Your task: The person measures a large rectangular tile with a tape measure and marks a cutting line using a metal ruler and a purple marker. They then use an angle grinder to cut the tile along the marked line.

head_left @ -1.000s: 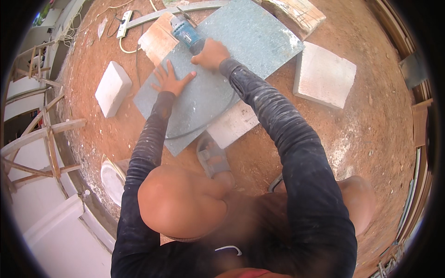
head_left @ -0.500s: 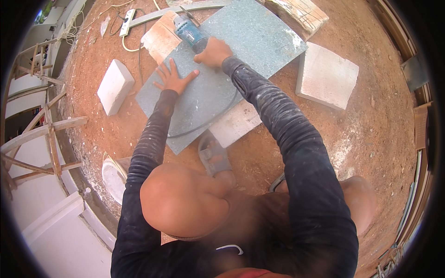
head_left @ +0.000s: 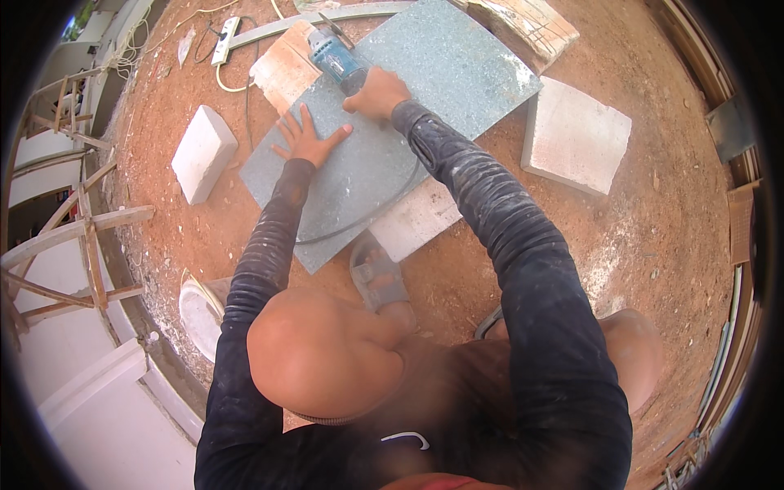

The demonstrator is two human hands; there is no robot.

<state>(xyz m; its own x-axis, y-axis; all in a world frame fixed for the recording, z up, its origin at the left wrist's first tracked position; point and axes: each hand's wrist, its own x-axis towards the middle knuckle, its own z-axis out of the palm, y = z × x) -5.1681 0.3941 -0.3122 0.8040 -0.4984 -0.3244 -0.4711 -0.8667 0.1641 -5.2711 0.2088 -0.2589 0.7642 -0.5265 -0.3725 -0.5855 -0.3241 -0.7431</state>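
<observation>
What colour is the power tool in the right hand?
Teal-blue power tool, held by the right hand; seen in the head view.

We note a speckled grey-green stone slab (head_left: 425,106), a teal-blue grinder (head_left: 335,59), white blocks (head_left: 202,153), a black cable (head_left: 367,214) and reddish-brown earth floor (head_left: 653,245).

A: Centre-top of the frame, the stone slab (head_left: 425,90) lies on the ground, propped on a block (head_left: 416,219) under its lower edge.

B: And the hands?

A: Left hand (head_left: 306,139) flat on the slab, right hand (head_left: 376,91) just right of it, on the power tool (head_left: 336,57) at the slab's upper left.

B: Around it?

A: One block (head_left: 202,153) left of the slab, a paver (head_left: 576,135) to the right, a brick (head_left: 282,72) beside the tool, a power strip (head_left: 225,39) at upper left. A sandalled foot (head_left: 380,278) sits below the slab.
</observation>
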